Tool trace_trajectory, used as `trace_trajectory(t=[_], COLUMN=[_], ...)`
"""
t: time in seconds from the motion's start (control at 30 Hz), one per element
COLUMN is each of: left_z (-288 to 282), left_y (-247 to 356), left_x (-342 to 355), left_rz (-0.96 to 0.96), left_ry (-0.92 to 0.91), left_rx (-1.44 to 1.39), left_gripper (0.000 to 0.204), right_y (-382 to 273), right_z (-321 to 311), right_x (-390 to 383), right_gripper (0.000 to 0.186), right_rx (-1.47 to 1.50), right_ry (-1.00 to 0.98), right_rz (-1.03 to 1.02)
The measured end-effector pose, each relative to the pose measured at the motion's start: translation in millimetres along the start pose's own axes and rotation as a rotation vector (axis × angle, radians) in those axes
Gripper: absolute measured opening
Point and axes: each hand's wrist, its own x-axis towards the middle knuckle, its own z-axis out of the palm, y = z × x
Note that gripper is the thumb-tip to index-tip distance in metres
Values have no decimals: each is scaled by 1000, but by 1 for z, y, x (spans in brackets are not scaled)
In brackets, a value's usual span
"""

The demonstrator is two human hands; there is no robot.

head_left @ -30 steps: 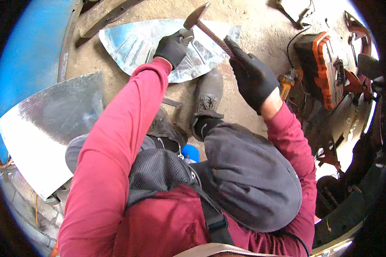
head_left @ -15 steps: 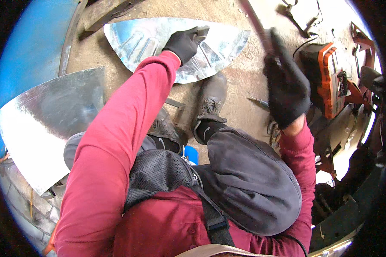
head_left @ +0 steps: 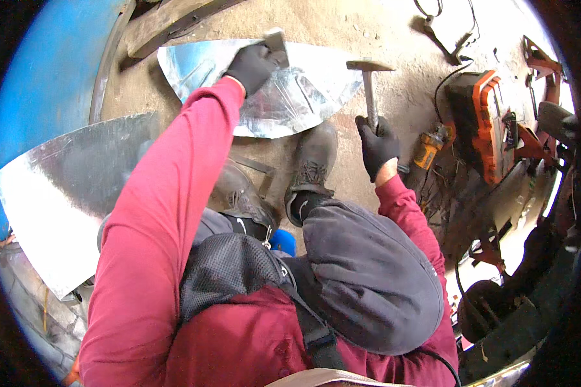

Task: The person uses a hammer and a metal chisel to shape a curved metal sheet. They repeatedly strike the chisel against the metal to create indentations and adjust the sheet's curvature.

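A fan-shaped sheet of shiny metal [head_left: 329, 97] lies on the floor in front of my boots. Over its far left part, my gloved left hand [head_left: 250, 68] is closed round a small flat grey metal piece [head_left: 275, 46], which pokes out beyond the fingers; whether it touches the sheet I cannot tell. To the right, my gloved right hand [head_left: 379, 148] grips the lower handle of a hammer [head_left: 370, 87]. The hammer's head is beside the sheet's right tip, and the handle points away from me.
Another curved metal sheet [head_left: 51, 193] rests at my left by a blue panel [head_left: 51, 71]. A wooden beam [head_left: 174, 26] lies at the far left. On the right are a yellow power tool [head_left: 427, 151], a black and orange toolbox [head_left: 481, 122] and cables [head_left: 447, 84].
My right hand has come down and left with the hammer, which was raised and blurred before. My left hand has shifted left with the metal piece, now tilted more upright.
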Motion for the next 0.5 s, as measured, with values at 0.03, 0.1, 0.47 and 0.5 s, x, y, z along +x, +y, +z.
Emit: trace_trajectory(t=[0.03, 0.1, 0.47, 0.5], left_z=[-11, -33, -65, -65], left_y=[-13, -51, -108, -104], left_x=[7, 30, 65, 59], left_rz=[164, 170, -66, -15], left_ry=[55, 112, -204, -226], left_rx=[126, 188, 82, 128], left_gripper=[41, 39, 49, 46], right_y=[14, 29, 11, 0], right_z=[9, 34, 84, 76], right_x=[4, 19, 79, 81], right_gripper=[36, 32, 27, 27], right_rx=[26, 244, 494, 489], right_ry=[-8, -10, -85, -76], right_rz=[40, 57, 148, 158])
